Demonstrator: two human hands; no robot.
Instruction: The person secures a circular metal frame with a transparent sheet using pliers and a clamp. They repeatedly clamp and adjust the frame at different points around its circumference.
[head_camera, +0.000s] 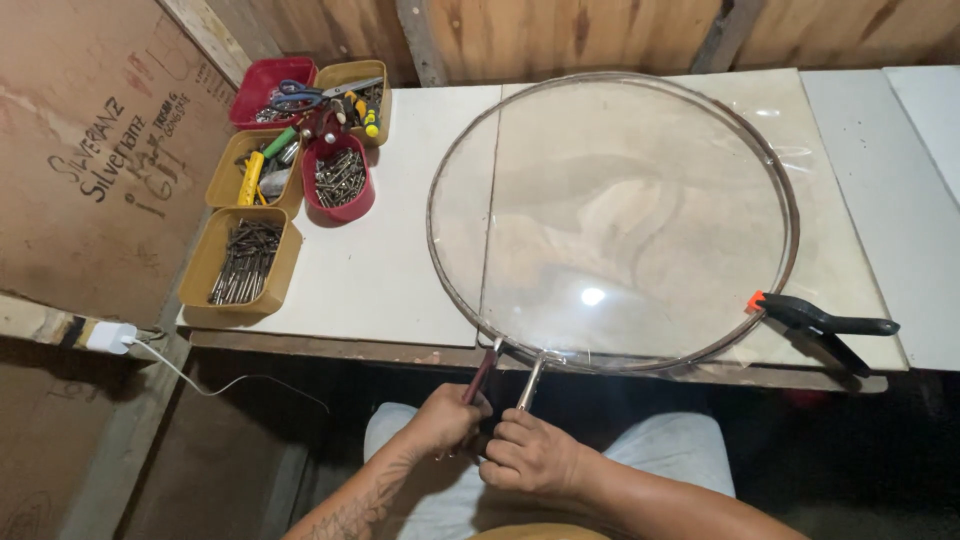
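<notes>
Both hands work at the counter's (400, 290) near edge. The left hand (445, 420) has its grip closed around a dark red-handled tool (482, 372); the right hand (528, 455) has its grip closed around a metal-handled tool (530, 382). Both tool tips meet the near rim of the large round hoop (612, 220) covered with clear film, just beyond the hands. A black spring clamp (820, 322) pinches the rim toward the near right corner.

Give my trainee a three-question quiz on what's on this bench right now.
1. True or false: the spring clamp grips the hoop on its right side.
2. What do the left hand and right hand hold?
3. How many trays sit at the left end of the table: A three, B five, C seven?

Key:
1. True.
2. The left holds a dark red-handled tool, the right a metal-handled one, both at the hoop's near edge.
3. B.
</notes>
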